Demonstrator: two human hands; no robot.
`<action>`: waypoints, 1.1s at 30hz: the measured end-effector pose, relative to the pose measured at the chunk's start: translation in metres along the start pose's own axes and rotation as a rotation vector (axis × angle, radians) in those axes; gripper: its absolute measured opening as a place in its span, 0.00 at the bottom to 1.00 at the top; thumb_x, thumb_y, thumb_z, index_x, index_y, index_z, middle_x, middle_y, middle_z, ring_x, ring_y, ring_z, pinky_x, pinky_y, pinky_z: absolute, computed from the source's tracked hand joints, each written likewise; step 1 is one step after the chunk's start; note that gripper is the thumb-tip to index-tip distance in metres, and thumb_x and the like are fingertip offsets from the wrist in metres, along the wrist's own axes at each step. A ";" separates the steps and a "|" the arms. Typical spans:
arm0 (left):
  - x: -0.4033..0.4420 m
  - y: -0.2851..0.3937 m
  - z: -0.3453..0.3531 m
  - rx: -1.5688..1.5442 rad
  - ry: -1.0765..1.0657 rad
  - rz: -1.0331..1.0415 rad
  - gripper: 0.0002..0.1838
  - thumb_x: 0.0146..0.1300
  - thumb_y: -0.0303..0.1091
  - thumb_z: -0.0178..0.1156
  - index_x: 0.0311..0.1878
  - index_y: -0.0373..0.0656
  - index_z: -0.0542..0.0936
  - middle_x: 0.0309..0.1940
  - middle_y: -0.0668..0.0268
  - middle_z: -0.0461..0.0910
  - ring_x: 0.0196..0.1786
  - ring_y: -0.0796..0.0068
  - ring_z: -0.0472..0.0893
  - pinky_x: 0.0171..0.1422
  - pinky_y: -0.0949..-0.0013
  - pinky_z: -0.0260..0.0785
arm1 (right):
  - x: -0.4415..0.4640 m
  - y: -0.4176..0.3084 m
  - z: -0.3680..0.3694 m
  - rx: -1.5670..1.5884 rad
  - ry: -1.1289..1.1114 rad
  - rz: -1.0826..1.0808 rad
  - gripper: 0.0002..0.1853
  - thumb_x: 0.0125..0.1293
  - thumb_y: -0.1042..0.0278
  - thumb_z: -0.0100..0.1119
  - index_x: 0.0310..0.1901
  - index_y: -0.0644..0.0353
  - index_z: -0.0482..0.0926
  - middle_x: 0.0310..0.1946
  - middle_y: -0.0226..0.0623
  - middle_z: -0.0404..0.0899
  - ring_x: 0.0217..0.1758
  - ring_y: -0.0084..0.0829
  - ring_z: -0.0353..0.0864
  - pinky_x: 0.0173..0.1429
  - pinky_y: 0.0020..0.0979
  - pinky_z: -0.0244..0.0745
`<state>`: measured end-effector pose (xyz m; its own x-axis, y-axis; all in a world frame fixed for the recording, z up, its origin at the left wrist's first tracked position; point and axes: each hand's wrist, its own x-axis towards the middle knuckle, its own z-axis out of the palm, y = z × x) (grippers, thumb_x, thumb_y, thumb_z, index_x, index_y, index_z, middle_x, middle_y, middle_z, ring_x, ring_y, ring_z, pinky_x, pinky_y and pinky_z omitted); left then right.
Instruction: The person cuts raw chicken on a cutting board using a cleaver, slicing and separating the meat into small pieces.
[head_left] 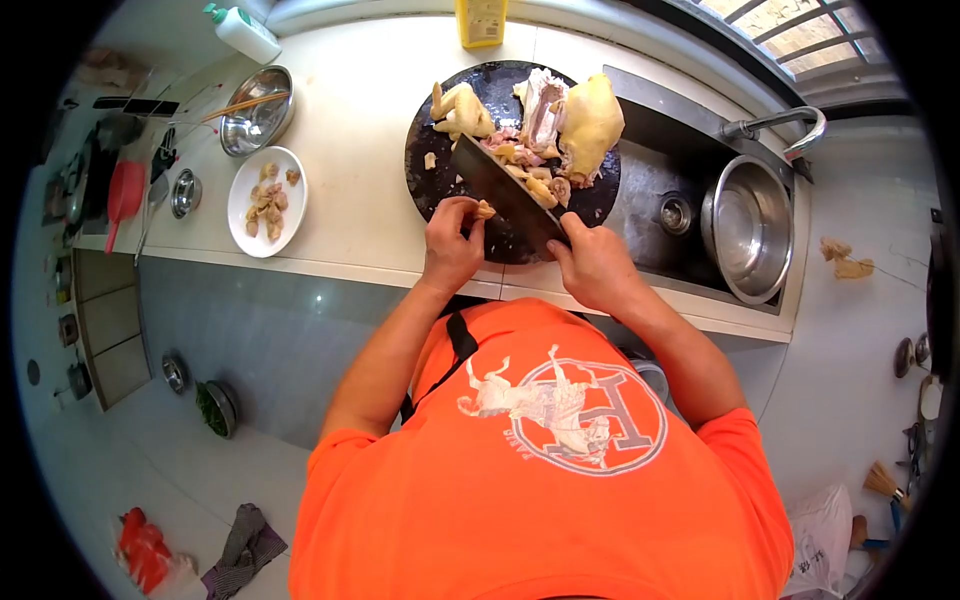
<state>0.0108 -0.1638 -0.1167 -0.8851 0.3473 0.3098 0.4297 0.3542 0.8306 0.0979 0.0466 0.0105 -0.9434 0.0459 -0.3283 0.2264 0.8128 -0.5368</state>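
My right hand (600, 265) grips the handle of a dark-bladed cleaver (500, 190). Its blade slants across a round dark chopping board (432, 185). Just left of the blade, my left hand (455, 242) pinches a small chicken piece (485, 210) between thumb and fingers. Beyond the cleaver lie small cut chicken pieces (540, 188), partly hidden by the blade. A large skin-on chicken portion (592, 120) rests at the board's right, beside an opened carcass piece (543, 110). Toward the back left of the board sits a chicken wing (464, 110).
Left on the counter stand a white plate (240, 205) of chicken pieces and a steel bowl (250, 125) with chopsticks (245, 105). To the right, a sink (650, 175) holds a large steel basin (748, 230) under a tap (800, 130). A yellow container (482, 22) stands behind the board.
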 end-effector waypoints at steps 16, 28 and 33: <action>-0.003 -0.002 0.004 0.125 -0.033 0.234 0.11 0.52 0.16 0.65 0.40 0.35 0.81 0.44 0.53 0.80 0.45 0.53 0.83 0.49 0.58 0.78 | -0.007 0.001 0.000 -0.127 -0.237 0.009 0.12 0.73 0.70 0.55 0.44 0.71 0.67 0.31 0.65 0.83 0.38 0.68 0.83 0.45 0.62 0.76; -0.006 -0.012 0.001 0.109 -0.006 0.220 0.10 0.51 0.16 0.66 0.37 0.36 0.81 0.37 0.54 0.79 0.39 0.51 0.81 0.43 0.56 0.77 | -0.006 -0.016 0.021 -0.258 -0.236 -0.057 0.10 0.65 0.78 0.50 0.46 0.70 0.65 0.28 0.63 0.83 0.33 0.65 0.85 0.38 0.60 0.78; -0.002 -0.017 0.010 0.122 0.052 0.186 0.09 0.51 0.18 0.67 0.36 0.37 0.80 0.33 0.55 0.79 0.37 0.50 0.80 0.40 0.55 0.76 | 0.014 -0.019 0.037 -0.328 -0.121 -0.119 0.09 0.65 0.78 0.51 0.45 0.69 0.66 0.26 0.58 0.84 0.30 0.58 0.87 0.34 0.56 0.81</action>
<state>0.0074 -0.1615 -0.1358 -0.7951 0.3726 0.4786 0.6022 0.3913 0.6958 0.0893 0.0106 -0.0128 -0.9184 -0.1130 -0.3791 0.0090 0.9521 -0.3056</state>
